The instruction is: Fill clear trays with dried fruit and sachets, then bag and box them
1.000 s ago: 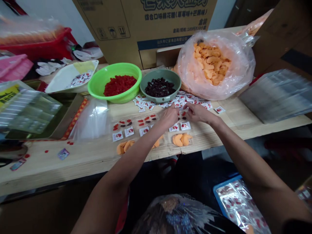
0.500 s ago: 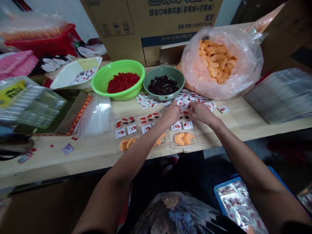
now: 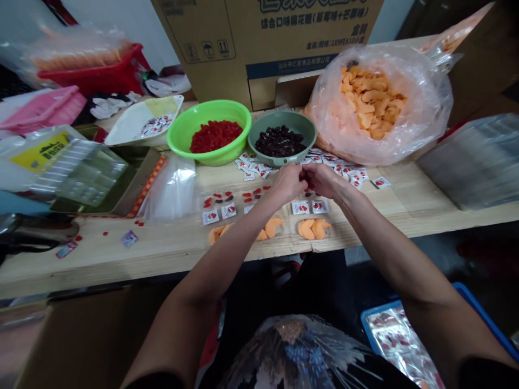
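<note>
The left hand and right hand met over the plank table, fingers bunched together; whether they gripped anything could not be told. On the table, just under them, lay small white sachets, with orange fruit pieces nearer the table's front edge. Along its back stood a green basin of red candied fruit, a grey-green bowl of dark fruit and a clear plastic bag of orange slices. A cardboard carton rose behind the table.
</note>
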`<state>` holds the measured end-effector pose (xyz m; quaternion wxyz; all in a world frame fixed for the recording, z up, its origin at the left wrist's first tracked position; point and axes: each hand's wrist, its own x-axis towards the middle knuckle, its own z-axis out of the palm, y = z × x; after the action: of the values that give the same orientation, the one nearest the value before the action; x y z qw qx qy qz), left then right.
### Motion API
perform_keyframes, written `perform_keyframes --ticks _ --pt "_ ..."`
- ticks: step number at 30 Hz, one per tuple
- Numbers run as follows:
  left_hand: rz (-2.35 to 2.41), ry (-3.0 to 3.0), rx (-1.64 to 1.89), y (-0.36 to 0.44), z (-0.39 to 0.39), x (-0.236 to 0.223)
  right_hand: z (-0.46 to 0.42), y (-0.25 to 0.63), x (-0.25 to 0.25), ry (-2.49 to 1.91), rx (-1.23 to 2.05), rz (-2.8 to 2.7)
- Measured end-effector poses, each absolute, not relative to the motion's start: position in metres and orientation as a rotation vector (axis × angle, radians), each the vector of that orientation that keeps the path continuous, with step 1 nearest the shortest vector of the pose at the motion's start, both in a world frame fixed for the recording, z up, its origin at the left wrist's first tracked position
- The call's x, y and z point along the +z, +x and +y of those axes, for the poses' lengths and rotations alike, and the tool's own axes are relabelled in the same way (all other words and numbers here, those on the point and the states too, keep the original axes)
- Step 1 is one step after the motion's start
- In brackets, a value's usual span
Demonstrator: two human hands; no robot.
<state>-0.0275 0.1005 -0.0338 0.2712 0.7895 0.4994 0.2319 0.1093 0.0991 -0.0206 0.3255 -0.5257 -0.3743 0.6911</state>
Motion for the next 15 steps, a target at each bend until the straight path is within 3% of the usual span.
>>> perform_keyframes --ticks 8,15 --pt "1.113 1.161 0.886 -0.048 0.101 -0.056 0.093 0.125 -0.026 -1.331 2.022 -0.87" --pt "1.184 1.57 0.745 -0.059 0.097 -0.079 0.089 0.14 -0.036 -1.632 1.479 -1.559"
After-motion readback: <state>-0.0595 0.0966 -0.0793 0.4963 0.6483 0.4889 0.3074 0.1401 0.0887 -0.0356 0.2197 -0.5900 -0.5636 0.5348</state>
